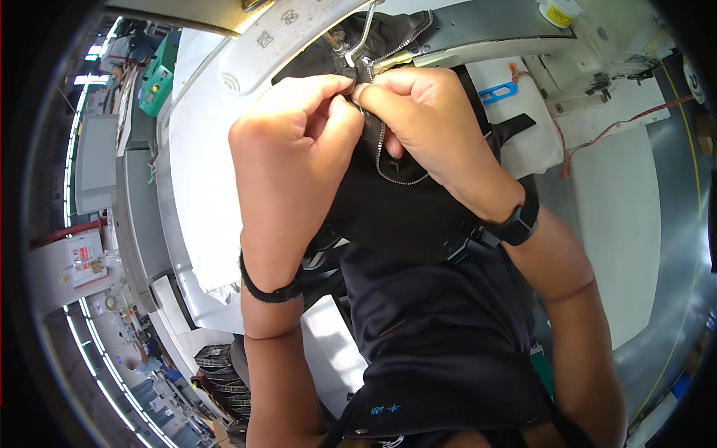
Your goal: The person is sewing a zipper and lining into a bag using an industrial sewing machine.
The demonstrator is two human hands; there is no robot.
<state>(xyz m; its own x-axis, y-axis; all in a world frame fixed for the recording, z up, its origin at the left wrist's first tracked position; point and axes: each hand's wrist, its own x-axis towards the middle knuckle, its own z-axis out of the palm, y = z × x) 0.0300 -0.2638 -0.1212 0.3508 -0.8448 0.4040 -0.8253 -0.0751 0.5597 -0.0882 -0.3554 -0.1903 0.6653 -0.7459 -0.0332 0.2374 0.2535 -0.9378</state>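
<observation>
Both my hands are at the top centre, fingers pinched on black fabric [388, 209] just below the sewing machine's presser foot [351, 54]. My left hand [291, 157] curls its thumb and index finger at the fabric's edge. My right hand [437, 134] pinches beside it, thumb against the fingertips. A silver zipper [403, 181] loops down through the fabric and also runs up to the right behind the foot. The pale machine arm [261, 45] crosses above my left hand. What exactly lies between my fingertips is mostly hidden.
A blue plastic tool [497, 93] and orange cord [605, 131] lie at the right. A small white container [556, 11] stands on the machine bed. A green box [157, 78] sits at upper left. Distant co-workers [138, 362] show at far left among other work tables.
</observation>
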